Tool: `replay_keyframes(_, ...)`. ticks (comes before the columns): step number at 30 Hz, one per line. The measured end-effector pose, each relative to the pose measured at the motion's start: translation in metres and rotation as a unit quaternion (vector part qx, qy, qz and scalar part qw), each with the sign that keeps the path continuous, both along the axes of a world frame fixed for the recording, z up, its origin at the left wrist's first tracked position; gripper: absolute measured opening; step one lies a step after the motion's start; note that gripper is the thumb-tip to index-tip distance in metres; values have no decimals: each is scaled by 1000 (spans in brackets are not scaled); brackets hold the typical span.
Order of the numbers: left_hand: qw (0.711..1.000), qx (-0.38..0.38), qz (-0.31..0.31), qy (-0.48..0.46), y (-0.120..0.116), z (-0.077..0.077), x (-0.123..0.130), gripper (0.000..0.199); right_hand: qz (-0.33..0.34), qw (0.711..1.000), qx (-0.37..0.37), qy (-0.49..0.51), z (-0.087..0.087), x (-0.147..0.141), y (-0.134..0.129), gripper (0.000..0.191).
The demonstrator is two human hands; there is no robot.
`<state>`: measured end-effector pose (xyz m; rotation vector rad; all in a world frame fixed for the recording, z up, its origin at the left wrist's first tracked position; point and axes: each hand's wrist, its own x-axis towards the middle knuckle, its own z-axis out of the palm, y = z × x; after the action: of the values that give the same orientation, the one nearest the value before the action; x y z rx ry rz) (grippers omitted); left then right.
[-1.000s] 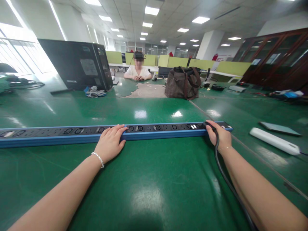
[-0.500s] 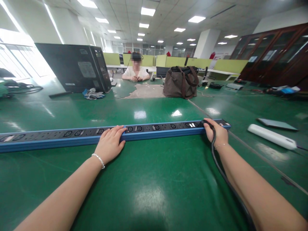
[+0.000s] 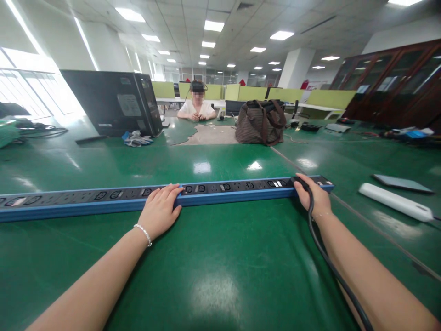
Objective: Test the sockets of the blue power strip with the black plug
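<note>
A long blue power strip [image 3: 237, 196] with a black face and rows of sockets lies across the table in front of me. My left hand [image 3: 161, 207] grips it near the middle, fingers over the top face and thumb against the front side. Toward the strip's right end, my right hand [image 3: 315, 196] is closed on the black plug [image 3: 296, 179] of a power cord [image 3: 327, 253]. The plug is at the strip's face; my fingers partly hide it, so how deep it sits cannot be seen. From there the cord runs down along my right forearm.
On the green table [image 3: 193, 248] a white bar-shaped device [image 3: 396, 201] and a flat grey slab [image 3: 403, 182] lie at right. Farther back are a black computer case [image 3: 113, 103], gloves [image 3: 137, 138] and a brown bag [image 3: 259, 123]. A person [image 3: 197, 109] sits opposite.
The whole view has shifted slightly, with things appearing a little lower and farther right. Both hands keep their places on the strip and the plug.
</note>
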<state>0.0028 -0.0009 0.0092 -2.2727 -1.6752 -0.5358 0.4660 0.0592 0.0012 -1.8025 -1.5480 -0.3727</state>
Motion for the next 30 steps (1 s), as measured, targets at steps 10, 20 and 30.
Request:
replay_keyframes(10, 1000, -4, 7, 9, 1, 0, 0, 47, -34, 999, -10, 29, 6, -4, 1, 42)
replay_keyframes(20, 1000, -3, 10, 14, 0, 1, 1, 46, -60, 997, -39, 34, 8, -6, 0, 43)
replay_keyframes(30, 1000, -1, 12, 17, 1, 0, 1, 47, -53, 996, -58, 35, 7, -5, 1, 48)
